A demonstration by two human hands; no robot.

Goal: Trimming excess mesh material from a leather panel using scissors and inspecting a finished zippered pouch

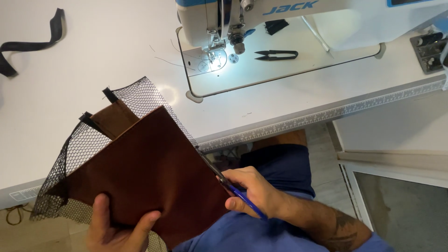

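My left hand [116, 228] grips the lower edge of a brown fabric piece [149, 172] backed with black mesh netting [79, 144] and black strap ends [110, 94]. My right hand [254, 193] holds blue-handled scissors [228, 184]. Their blades lie against the right edge of the brown fabric. The piece is held in the air in front of the table edge.
A white sewing machine [261, 14] stands on the white table [93, 56], its lamp lighting the needle plate [219, 58]. Black thread snips [276, 55] lie on the machine bed. A black strap [32, 42] lies at the far left. A ruler strip [326, 114] runs along the table edge.
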